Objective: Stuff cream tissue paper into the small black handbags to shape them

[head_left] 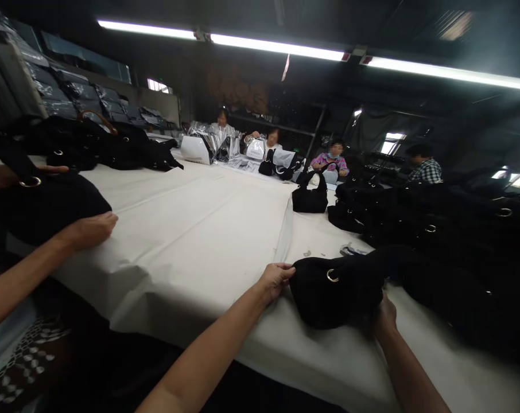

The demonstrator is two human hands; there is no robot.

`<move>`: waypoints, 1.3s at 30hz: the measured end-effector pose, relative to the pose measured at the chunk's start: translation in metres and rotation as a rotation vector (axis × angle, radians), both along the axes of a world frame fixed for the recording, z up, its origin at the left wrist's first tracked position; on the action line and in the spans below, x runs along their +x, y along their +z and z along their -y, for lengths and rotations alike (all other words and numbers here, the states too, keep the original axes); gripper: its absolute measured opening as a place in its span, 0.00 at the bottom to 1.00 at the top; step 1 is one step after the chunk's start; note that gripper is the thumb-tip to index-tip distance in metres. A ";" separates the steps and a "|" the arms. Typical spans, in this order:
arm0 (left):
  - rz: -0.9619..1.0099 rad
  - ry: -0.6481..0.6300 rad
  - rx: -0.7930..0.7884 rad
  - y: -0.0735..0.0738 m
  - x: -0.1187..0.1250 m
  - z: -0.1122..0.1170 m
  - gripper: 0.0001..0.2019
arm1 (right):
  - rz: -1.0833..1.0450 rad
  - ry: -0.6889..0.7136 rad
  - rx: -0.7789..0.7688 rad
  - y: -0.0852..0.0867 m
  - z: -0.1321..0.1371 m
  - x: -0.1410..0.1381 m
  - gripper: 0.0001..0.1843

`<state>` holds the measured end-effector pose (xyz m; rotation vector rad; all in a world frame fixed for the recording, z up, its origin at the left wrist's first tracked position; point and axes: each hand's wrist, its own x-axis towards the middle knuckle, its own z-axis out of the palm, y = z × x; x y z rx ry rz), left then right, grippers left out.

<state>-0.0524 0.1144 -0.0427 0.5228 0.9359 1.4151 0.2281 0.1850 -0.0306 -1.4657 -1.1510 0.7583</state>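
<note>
A black handbag (324, 298) with a gold ring is held over the near edge of the table, tilted to one side. My left hand (276, 281) pinches its left upper corner between thumb and fingers. On the other side, my right hand (385, 315) grips the bag's lower right end, and its fingers are partly hidden behind the black fabric. The bag's dark strap merges with the black pile to the right.
White cloth covers the table (191, 223). A co-worker's hands at the left hold another black bag (57, 201). Black bags (449, 252) are heaped at the right, one bag (310, 198) stands upright farther back, and scissors (352, 250) lie near mine. Several people sit across the table.
</note>
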 end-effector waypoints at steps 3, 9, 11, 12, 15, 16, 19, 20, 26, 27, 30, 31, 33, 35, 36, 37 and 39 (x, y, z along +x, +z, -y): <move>0.017 0.038 -0.032 -0.003 -0.001 -0.003 0.06 | 0.108 -0.166 0.079 0.018 0.029 -0.007 0.18; 0.016 0.059 -0.065 -0.006 0.000 -0.006 0.05 | 0.465 0.195 0.508 0.059 0.100 -0.043 0.17; 0.005 0.052 -0.067 -0.005 0.001 -0.005 0.05 | 0.480 0.434 0.399 0.072 0.101 -0.050 0.19; -0.001 0.052 -0.066 -0.004 0.001 -0.005 0.05 | 0.484 0.512 0.341 0.078 0.098 -0.051 0.20; -0.016 0.073 -0.049 -0.002 0.001 -0.004 0.04 | 0.490 0.729 0.132 0.087 0.082 -0.044 0.18; -0.019 0.087 -0.039 -0.001 0.000 -0.003 0.04 | 0.469 0.804 0.059 0.088 0.078 -0.040 0.18; -0.024 0.126 -0.013 0.001 -0.002 -0.003 0.08 | 0.339 0.886 -0.008 0.080 0.070 -0.029 0.17; -0.024 0.134 -0.007 0.001 -0.002 -0.003 0.11 | 0.286 0.852 0.025 0.076 0.069 -0.026 0.17; -0.077 0.141 0.020 0.000 -0.004 -0.002 0.20 | 0.169 0.744 0.021 0.062 0.077 -0.016 0.15; -0.099 0.142 0.025 -0.001 -0.004 -0.002 0.21 | 0.171 0.759 0.042 0.064 0.080 -0.015 0.15; -0.199 0.162 0.050 0.000 -0.004 0.000 0.21 | 0.104 0.753 0.198 0.066 0.090 -0.009 0.10; -0.243 0.180 0.067 0.001 -0.004 0.000 0.20 | 0.081 0.708 0.232 0.064 0.093 -0.007 0.10; -0.341 0.225 0.117 0.010 -0.004 0.001 0.19 | 0.078 0.584 0.225 0.055 0.096 -0.003 0.12; -0.435 0.247 0.190 0.025 -0.003 0.001 0.19 | 0.114 0.509 0.162 0.043 0.098 -0.003 0.20; -0.477 0.234 0.231 0.035 -0.002 0.001 0.19 | 0.133 0.500 0.147 0.037 0.099 -0.004 0.25; -0.518 0.203 0.269 0.046 -0.001 -0.001 0.20 | 0.154 0.496 0.156 0.033 0.099 -0.007 0.29; -0.599 0.095 0.329 0.071 0.002 -0.006 0.23 | 0.212 0.492 0.236 0.029 0.099 -0.013 0.32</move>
